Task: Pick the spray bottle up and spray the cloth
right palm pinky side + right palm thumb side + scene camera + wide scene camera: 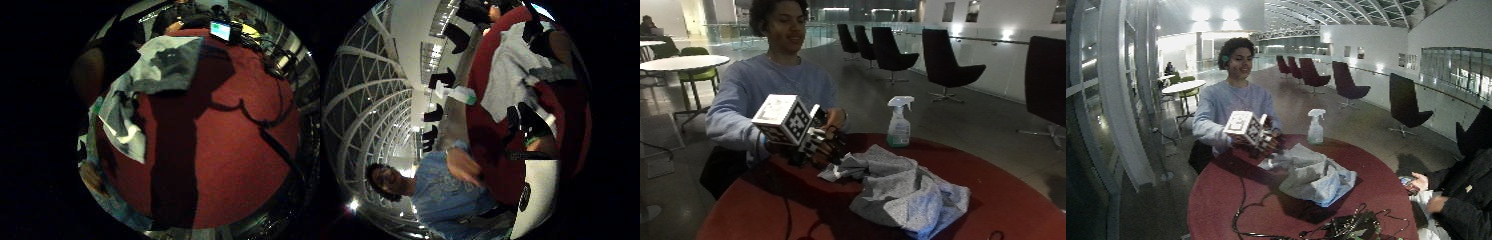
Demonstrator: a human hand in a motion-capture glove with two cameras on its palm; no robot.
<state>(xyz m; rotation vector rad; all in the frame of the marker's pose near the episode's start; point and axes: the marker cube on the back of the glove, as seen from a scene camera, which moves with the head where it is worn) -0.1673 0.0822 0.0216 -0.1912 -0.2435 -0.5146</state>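
The grey cloth (906, 192) lay crumpled on the red desk (999, 180). One corner appeared pinched by the gloved right hand's (820, 147) fingers. The spray bottle (899, 122) stood untouched behind; release should be done first.

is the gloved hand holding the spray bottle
No, the spray bottle stands untouched on the table beyond the cloth, apart from the right hand.

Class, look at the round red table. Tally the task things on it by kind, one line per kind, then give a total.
Spray bottle: 1, upright near the table's far edge
Cloth: 1, grey, crumpled, one corner held by the gloved right hand
Total: 2, both on the red table
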